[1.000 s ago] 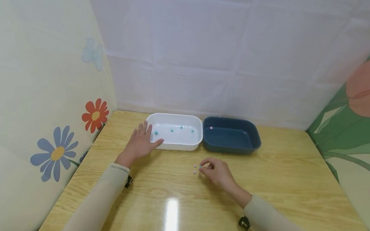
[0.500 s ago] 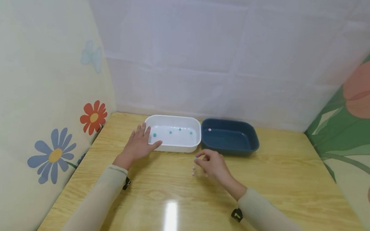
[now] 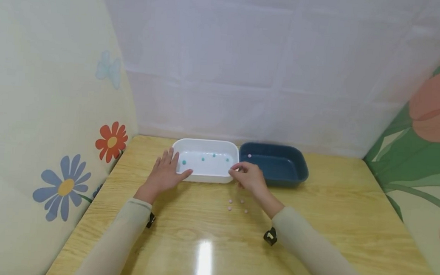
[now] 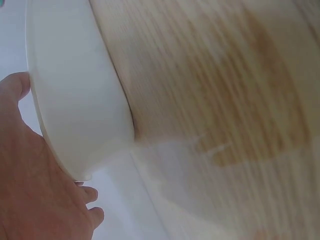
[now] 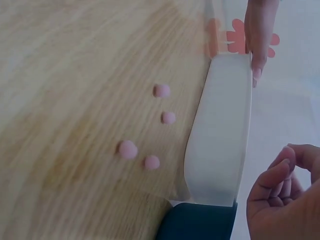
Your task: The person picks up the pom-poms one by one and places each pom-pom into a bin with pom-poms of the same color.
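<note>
My left hand (image 3: pixel 164 174) rests with spread, straight fingers on the left end of a white plastic tub (image 3: pixel 205 178); the left wrist view shows the thumb on its rim. Several small teal balls (image 3: pixel 202 159) lie inside the tub. Over its near right corner is my right hand (image 3: pixel 252 179), thumb and index finger pinched together. The teal ball they pinched half a second ago is hidden by the fingertips now. On the table in front of the tubs lie several small pink balls (image 5: pixel 128 149).
A dark blue tub (image 3: pixel 297 177) stands against the white tub's right end, with one pink ball (image 3: pixel 249 155) inside. Both stand on a wood-grain table (image 3: pixel 182 237) near the white cloth backdrop (image 3: pixel 224 69). Flower-printed sheets flank the table.
My right hand has lifted the teal ball from among the pink balls and carried it forward and left to the white tub. My left hand has stayed in place.
</note>
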Action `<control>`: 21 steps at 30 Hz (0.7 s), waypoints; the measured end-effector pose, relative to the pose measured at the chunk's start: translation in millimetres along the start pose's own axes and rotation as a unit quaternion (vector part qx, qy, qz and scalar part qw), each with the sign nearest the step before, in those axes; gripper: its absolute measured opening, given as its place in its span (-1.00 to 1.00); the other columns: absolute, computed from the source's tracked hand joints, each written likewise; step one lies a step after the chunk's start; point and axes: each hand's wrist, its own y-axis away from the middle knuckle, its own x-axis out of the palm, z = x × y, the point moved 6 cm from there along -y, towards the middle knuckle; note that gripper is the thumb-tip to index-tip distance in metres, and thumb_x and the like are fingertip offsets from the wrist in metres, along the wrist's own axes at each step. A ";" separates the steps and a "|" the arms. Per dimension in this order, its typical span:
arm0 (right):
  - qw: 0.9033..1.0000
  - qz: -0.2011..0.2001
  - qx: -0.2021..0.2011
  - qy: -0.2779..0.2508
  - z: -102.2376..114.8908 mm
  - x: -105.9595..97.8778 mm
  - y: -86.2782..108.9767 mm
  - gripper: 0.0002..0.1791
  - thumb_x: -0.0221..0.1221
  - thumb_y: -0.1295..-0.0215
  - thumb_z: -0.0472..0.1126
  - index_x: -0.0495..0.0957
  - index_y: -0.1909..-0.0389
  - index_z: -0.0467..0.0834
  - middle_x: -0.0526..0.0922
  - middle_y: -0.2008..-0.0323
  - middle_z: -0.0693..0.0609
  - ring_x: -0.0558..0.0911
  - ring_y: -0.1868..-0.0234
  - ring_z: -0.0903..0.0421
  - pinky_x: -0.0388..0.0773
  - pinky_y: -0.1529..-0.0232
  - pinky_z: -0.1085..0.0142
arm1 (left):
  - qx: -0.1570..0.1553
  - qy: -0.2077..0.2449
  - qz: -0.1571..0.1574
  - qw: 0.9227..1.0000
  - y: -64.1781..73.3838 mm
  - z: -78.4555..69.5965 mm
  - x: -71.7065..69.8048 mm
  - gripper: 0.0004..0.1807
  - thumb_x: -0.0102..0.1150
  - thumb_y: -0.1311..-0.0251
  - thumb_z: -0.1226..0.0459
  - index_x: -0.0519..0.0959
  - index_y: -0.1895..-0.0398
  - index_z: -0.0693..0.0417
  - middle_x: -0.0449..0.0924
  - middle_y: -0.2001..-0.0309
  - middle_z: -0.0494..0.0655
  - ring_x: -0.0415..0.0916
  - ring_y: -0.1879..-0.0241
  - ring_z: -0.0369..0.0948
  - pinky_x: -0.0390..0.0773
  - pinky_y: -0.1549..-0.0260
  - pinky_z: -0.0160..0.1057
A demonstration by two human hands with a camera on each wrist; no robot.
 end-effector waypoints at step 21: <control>0.999 0.008 0.020 -0.049 11.9 14.3 -43.9 -0.77 0.37 -0.30 -0.09 0.72 0.12 -0.11 0.62 0.49 0.01 0.53 0.62 0.18 0.67 0.23 -0.05 | -0.001 0.007 -0.004 1.000 3.3 -0.9 1.3 0.11 -0.22 -0.38 -0.38 -0.19 -0.62 0.28 -0.44 -0.62 0.26 -0.46 -0.58 0.25 -0.38 -0.50 0.25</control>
